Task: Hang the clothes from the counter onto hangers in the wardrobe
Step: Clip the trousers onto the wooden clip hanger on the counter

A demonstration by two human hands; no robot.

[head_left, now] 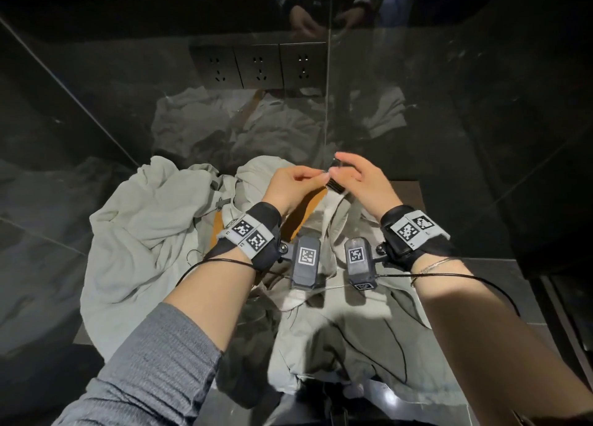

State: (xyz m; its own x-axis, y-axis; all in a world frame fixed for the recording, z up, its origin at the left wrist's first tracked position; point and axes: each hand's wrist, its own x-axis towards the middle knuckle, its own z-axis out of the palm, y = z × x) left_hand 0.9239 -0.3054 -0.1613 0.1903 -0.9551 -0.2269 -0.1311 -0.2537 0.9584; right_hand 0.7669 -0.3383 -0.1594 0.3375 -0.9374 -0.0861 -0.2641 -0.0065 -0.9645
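- Two hands meet above a heap of pale clothes [144,233] that lies on the dark glossy bench [41,239], close to the dark reflective wall [96,82].
- Left hand [290,186] has its fingers curled, and thumb and fingertips pinch a small dark clip-like piece [333,186] at the top end of a pale strap [330,210] of the garment.
- Right hand [362,181] is at the other side of the same dark piece; its thumb and one finger close on the upper part, while the other fingers stay loosely spread above it.
- So the grip of both hands is narrow, a pinch on this small piece, and the strap hangs down from it to the clothes just below the wrists.
- Pale green-grey jacket [337,339] is spread under the forearms and reaches the near edge of the bench; an orange-brown lining [305,213] shows beside the left wrist.
- Both wrists carry black bands with square printed markers [250,233], and a small grey box [306,262] with thin black cables [218,262] is fixed on each.
- Three wall sockets [258,67] are set in the wall behind the heap, and the wall mirrors the clothes and the hands.
- Grey knitted sleeve [154,371] covers the left forearm up to the middle.
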